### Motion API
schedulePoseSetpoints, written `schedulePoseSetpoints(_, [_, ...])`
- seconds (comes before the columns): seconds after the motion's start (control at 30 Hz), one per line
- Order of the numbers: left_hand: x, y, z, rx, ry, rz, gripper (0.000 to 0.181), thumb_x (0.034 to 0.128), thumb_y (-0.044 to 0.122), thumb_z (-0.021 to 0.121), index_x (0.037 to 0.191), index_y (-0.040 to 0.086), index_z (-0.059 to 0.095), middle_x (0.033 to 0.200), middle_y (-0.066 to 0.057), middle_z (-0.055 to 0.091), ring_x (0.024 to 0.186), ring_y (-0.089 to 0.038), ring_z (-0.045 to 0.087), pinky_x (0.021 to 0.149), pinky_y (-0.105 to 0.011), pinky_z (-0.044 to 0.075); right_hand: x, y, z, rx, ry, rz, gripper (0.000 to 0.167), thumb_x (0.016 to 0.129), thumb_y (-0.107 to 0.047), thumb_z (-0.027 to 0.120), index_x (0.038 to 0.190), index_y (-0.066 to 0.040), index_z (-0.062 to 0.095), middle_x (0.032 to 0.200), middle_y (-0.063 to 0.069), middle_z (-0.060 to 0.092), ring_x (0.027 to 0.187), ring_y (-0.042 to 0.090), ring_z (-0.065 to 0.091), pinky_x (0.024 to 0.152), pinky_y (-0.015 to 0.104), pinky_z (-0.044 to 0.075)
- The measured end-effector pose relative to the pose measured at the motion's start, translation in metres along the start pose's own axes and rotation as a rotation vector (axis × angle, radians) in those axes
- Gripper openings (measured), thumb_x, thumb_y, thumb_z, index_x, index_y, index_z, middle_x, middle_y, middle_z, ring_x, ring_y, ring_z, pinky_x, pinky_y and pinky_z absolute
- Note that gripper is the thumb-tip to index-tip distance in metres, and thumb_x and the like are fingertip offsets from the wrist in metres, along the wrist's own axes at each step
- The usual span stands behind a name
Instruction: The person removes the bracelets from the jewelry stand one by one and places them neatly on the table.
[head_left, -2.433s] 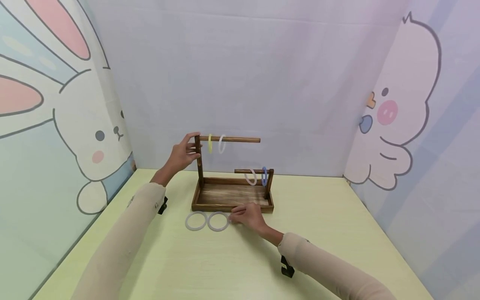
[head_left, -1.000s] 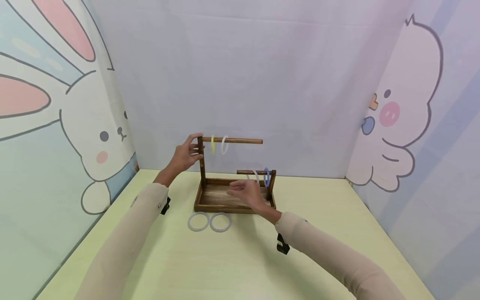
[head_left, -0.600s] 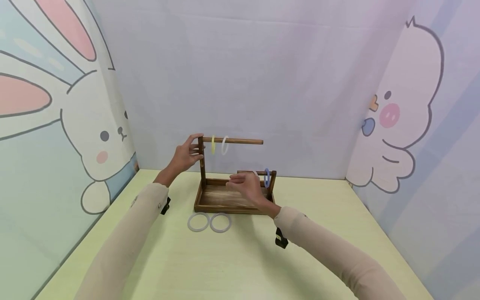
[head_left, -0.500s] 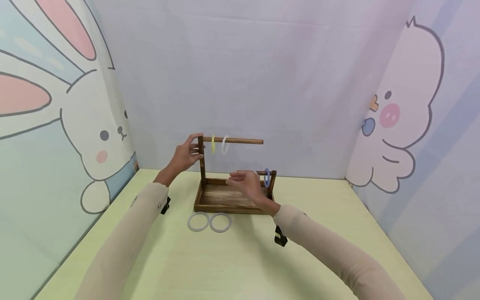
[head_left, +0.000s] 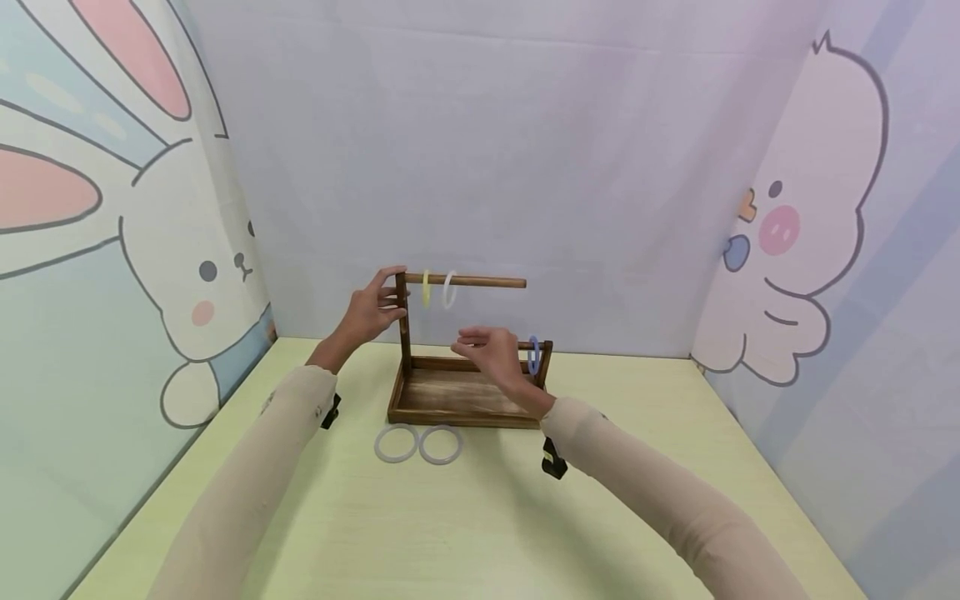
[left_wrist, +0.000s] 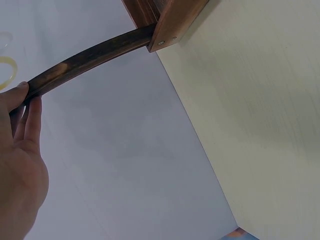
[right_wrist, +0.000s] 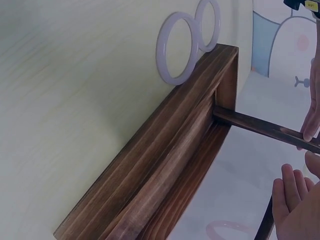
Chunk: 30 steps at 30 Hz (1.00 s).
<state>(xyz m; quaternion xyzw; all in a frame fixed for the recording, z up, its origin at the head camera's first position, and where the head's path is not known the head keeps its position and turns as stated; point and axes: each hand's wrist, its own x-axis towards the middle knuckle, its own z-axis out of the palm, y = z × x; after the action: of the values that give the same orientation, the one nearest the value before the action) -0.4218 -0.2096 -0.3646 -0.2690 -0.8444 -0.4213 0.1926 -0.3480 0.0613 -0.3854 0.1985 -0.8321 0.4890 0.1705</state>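
Observation:
My left hand (head_left: 369, 312) grips the top of the tall post of a wooden two-bar rack (head_left: 465, 417); the left wrist view shows thumb and fingers around the post (left_wrist: 90, 62). Fingers extended, my right hand (head_left: 495, 358) is in front of the lower bar. In the right wrist view its thumb stands apart from its fingers (right_wrist: 287, 190), and nothing shows between them. Yellow (head_left: 426, 288) and whitish (head_left: 449, 290) rings hang on the upper bar. On the lower bar hangs a blue ring (head_left: 533, 355). A pale pink ring (right_wrist: 227, 224) hangs near the right fingers, hidden in the head view.
Two pale lilac rings, a left one (head_left: 397, 443) and a right one (head_left: 441, 445), lie side by side on the table (head_left: 420, 533), just before the tray's front edge. A grey-white cloth wall (head_left: 480, 150) rises behind the rack; printed cloth walls flank it.
My right hand has risen from the table beside the lilac rings to the lower bar, now covering the pale pink ring in the head view. My left hand keeps its grip on the post.

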Motion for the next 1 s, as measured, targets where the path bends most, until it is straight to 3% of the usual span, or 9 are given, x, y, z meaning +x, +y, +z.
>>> schedulePoseSetpoints(0.5, [-0.001,0.004,-0.002,0.023,0.001,0.001,0.080,0.0924,-0.009,0.073,0.157,0.023,0.038,0.130,-0.022,0.069,0.118,-0.039,0.069,0.094,-0.051,0.060,0.016,-0.005,0.004,0.022,0.021,-0.006,0.030,0.091,-0.015,0.083,0.119,-0.005,0.078,0.104,0.011,0.079,0.091,0.023,0.078,0.078,0.035,0.065])
schedulePoseSetpoints(1.0, [0.000,0.002,-0.001,0.018,-0.001,0.011,0.080,0.0921,-0.009,0.073,0.157,0.022,0.038,0.130,-0.023,0.069,0.118,-0.038,0.069,0.094,-0.049,0.061,0.031,-0.009,0.014,0.005,0.089,-0.029,0.033,0.092,-0.024,0.083,0.121,-0.008,0.077,0.110,0.008,0.079,0.095,0.020,0.078,0.082,0.035,0.065])
